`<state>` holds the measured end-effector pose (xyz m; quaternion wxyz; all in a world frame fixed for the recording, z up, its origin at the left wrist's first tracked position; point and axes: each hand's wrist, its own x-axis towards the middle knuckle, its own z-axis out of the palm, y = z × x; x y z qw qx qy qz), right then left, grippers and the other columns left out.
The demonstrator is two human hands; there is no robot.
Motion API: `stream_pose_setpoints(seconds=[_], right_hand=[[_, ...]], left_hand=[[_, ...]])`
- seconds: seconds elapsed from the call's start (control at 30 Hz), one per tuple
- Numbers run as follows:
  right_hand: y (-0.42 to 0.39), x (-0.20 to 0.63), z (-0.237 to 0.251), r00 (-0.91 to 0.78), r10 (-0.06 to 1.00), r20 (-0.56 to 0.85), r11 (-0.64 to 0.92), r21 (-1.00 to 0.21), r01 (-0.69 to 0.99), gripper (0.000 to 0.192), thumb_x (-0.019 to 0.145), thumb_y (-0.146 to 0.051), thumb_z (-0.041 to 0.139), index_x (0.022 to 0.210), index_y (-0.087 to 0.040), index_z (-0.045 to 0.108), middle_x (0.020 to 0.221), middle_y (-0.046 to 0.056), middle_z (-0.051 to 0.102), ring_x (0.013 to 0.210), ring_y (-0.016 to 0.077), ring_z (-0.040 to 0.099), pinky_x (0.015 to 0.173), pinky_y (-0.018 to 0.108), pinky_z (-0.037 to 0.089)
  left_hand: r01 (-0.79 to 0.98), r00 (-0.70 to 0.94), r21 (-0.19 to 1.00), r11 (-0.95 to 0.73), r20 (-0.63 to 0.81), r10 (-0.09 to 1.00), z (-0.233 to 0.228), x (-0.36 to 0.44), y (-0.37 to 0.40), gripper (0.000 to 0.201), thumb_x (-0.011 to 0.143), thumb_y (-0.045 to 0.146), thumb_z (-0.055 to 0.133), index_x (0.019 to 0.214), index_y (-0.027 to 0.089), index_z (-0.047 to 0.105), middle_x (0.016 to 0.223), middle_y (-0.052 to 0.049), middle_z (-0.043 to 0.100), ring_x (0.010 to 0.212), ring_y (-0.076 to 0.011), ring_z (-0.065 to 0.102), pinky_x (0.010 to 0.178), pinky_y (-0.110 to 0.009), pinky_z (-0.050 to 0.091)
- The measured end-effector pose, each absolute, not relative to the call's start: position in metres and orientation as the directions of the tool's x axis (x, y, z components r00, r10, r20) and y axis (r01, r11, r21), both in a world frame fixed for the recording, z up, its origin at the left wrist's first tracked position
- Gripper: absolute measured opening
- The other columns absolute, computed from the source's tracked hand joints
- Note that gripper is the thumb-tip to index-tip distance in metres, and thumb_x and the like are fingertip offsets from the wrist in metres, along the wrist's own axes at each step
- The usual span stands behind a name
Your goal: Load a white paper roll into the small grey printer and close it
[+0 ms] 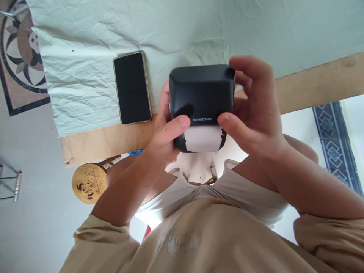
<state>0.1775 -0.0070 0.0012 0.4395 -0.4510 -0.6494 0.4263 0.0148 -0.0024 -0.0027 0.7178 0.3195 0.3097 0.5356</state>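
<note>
Between my two hands is a black label printer (pixel 202 94) marked NIIMBOT, held up near the table's front edge. White label paper (pixel 203 138) shows at its near end. My left hand (pixel 167 129) grips the left side, thumb on the top face and fingers behind. On the right, my right hand (pixel 253 106) has its thumb at the front corner and its index finger at the far corner; its other fingers curl beside the case. Left of the printer, a phone (pixel 132 88) with a dark screen lies on the cloth.
A pale green cloth (pixel 85 76) covers the table, leaving a bare wooden edge (pixel 105 140). A round wooden stool (pixel 89 183) stands below on the left. A panda floor pattern (pixel 25 49) is at far left, a blue patterned strip (pixel 335 144) at right.
</note>
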Motion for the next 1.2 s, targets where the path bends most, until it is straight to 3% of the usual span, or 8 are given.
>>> stream_pose_setpoints(seconds=[0.07, 0.13, 0.23, 0.37, 0.53, 0.7, 1.1, 1.2], right_hand=[[-0.008, 0.175, -0.002, -0.269, 0.958, 0.104, 0.141, -0.982, 0.123, 0.074, 0.083, -0.046, 0.059, 0.143, -0.035, 0.016, 0.12, 0.003, 0.055, 0.085, 0.012, 0.061, 0.054, 0.022, 0.05], [-0.007, 0.173, -0.005, -0.324, 0.941, 0.095, 0.116, -0.992, 0.047, 0.078, 0.084, -0.05, 0.057, 0.144, -0.037, 0.009, 0.115, 0.001, 0.057, 0.078, 0.0099, 0.06, 0.054, 0.021, 0.05], [-0.004, 0.172, -0.008, -0.339, 0.937, 0.086, 0.091, -0.996, -0.001, 0.074, 0.085, -0.052, 0.055, 0.143, -0.036, 0.012, 0.109, 0.0, 0.058, 0.081, 0.01, 0.06, 0.06, 0.022, 0.054], [-0.002, 0.172, -0.007, -0.324, 0.946, 0.024, 0.038, -0.999, 0.038, 0.071, 0.084, -0.046, 0.06, 0.141, -0.034, 0.02, 0.111, 0.0, 0.057, 0.086, 0.0099, 0.06, 0.069, 0.023, 0.056], [-0.002, 0.172, -0.006, -0.333, 0.943, 0.006, 0.027, -0.998, 0.06, 0.068, 0.085, -0.045, 0.058, 0.14, -0.032, 0.02, 0.11, 0.001, 0.056, 0.084, 0.0096, 0.059, 0.064, 0.022, 0.056], [-0.001, 0.173, -0.009, -0.351, 0.936, -0.035, -0.013, -0.998, 0.065, 0.068, 0.085, -0.047, 0.057, 0.139, -0.032, 0.018, 0.106, 0.002, 0.055, 0.084, 0.0115, 0.06, 0.061, 0.024, 0.056], [-0.001, 0.173, -0.008, -0.308, 0.95, -0.052, -0.011, -0.991, 0.134, 0.071, 0.084, -0.047, 0.058, 0.141, -0.028, 0.019, 0.097, 0.002, 0.055, 0.084, 0.0123, 0.061, 0.063, 0.024, 0.056], [-0.003, 0.173, -0.006, -0.288, 0.954, -0.077, -0.03, -0.986, 0.165, 0.072, 0.085, -0.048, 0.057, 0.142, -0.029, 0.018, 0.102, 0.003, 0.057, 0.084, 0.013, 0.062, 0.058, 0.023, 0.055]], left_hand=[[-0.574, 0.181, 0.802, 0.167, -0.075, 0.981, 0.001, 0.018, -0.001, 0.046, 0.075, 0.035, 0.065, 0.118, 0.029, 0.05, 0.091, -0.002, 0.066, 0.109, -0.0247, 0.065, 0.077, -0.03, 0.055], [-0.571, 0.166, 0.808, 0.145, -0.059, 0.984, 0.003, 0.019, 0.0, 0.031, 0.076, 0.03, 0.062, 0.107, 0.026, 0.056, 0.085, -0.002, 0.065, 0.107, -0.0242, 0.066, 0.076, -0.029, 0.054], [-0.55, 0.193, 0.819, 0.163, -0.066, 0.979, 0.003, 0.017, 0.001, 0.019, 0.078, 0.027, 0.059, 0.097, 0.022, 0.059, 0.076, -0.002, 0.061, 0.095, -0.0223, 0.069, 0.06, -0.023, 0.051], [-0.502, 0.244, 0.836, 0.221, -0.108, 0.964, -0.002, 0.011, 0.001, 0.028, 0.076, 0.031, 0.067, 0.1, 0.021, 0.058, 0.071, 0.0, 0.06, 0.076, -0.0194, 0.069, 0.044, -0.019, 0.043], [-0.499, 0.278, 0.817, 0.287, -0.163, 0.947, 0.001, 0.007, 0.002, 0.026, 0.077, 0.026, 0.065, 0.102, 0.021, 0.057, 0.07, 0.001, 0.062, 0.072, -0.0198, 0.071, 0.045, -0.02, 0.048], [-0.464, 0.275, 0.833, 0.301, -0.187, 0.943, 0.004, 0.008, 0.004, 0.021, 0.079, 0.022, 0.061, 0.1, 0.021, 0.057, 0.067, 0.002, 0.061, 0.06, -0.0141, 0.067, 0.043, -0.018, 0.046], [-0.429, 0.256, 0.849, 0.309, -0.214, 0.943, 0.001, 0.007, 0.005, 0.02, 0.079, 0.024, 0.062, 0.099, 0.021, 0.06, 0.077, -0.001, 0.064, 0.082, -0.0187, 0.07, 0.049, -0.019, 0.044], [-0.505, 0.284, 0.794, 0.339, -0.218, 0.934, 0.001, 0.007, 0.007, 0.022, 0.082, 0.032, 0.059, 0.101, 0.021, 0.061, 0.085, -0.003, 0.067, 0.097, -0.0222, 0.069, 0.062, -0.023, 0.052]])
